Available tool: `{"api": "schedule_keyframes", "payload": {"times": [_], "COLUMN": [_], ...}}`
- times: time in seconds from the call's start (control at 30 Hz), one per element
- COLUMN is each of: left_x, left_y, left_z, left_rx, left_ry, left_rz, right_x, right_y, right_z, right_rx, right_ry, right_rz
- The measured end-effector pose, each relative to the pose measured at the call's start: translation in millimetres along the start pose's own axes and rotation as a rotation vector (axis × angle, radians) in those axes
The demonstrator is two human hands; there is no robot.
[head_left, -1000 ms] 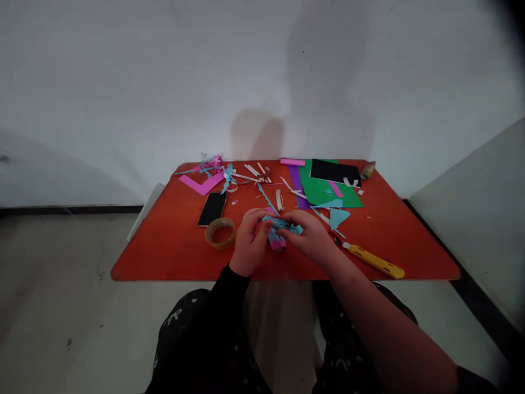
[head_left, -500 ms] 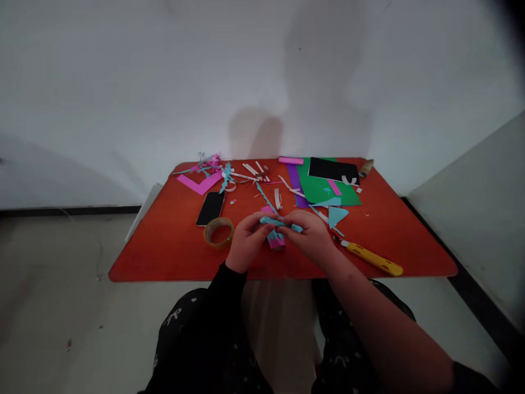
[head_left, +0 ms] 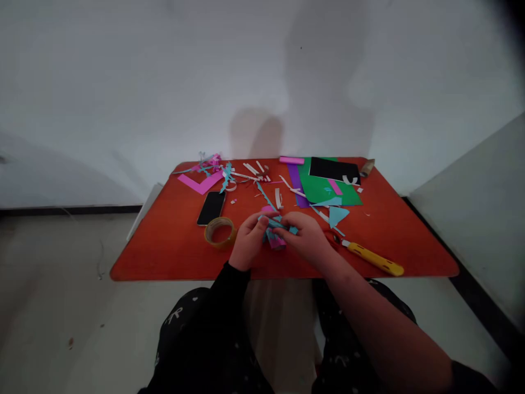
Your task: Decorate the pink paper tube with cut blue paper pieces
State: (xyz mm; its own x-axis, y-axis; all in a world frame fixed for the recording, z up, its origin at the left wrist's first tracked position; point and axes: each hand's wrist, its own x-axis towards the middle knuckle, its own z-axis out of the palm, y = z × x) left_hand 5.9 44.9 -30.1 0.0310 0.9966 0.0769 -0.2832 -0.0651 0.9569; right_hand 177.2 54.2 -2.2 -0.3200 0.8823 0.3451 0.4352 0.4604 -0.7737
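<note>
Between my two hands is a narrow piece of blue paper [head_left: 276,222], rolled or folded lengthwise. My left hand [head_left: 249,239] is closed on its left end, the thumb lying on top. My right hand [head_left: 304,234] pinches the other end, and a bit of blue shows below its fingers. Under the hands, a pink paper piece [head_left: 276,242] with blue cut paper on it lies on the table; my fingers cover part of it. Beside my right wrist rests a yellow utility knife [head_left: 371,257].
On the red table [head_left: 164,251] lie a tape roll [head_left: 220,232] and a phone [head_left: 211,208] at left. Paper scraps [head_left: 211,162] spread along the back. Green paper [head_left: 324,191], a black sheet [head_left: 334,169] and a blue triangle [head_left: 338,215] are at right. A wall stands behind.
My left thumb has shifted up onto the blue paper, and both hands now cover more of it. The paper tilts more, its right end lower. Things on the table stay put.
</note>
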Motion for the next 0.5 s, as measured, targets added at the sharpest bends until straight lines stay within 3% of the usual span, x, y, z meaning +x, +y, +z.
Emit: {"api": "schedule_keyframes", "payload": {"times": [0.23,0.5], "left_x": [-0.6,-3.9], "left_y": [4.8,11.8], "left_z": [-1.6,10.9], "left_rx": [0.075,0.233], "left_ry": [0.023,0.101], "left_rz": [0.017,0.149], "right_x": [-0.8,2.8], "right_y": [-8.8,2.0], "right_z": [-3.3,4.9], "right_rx": [0.154,0.098], "right_ry": [-0.216,-0.197], "right_rz": [0.076,0.079]}}
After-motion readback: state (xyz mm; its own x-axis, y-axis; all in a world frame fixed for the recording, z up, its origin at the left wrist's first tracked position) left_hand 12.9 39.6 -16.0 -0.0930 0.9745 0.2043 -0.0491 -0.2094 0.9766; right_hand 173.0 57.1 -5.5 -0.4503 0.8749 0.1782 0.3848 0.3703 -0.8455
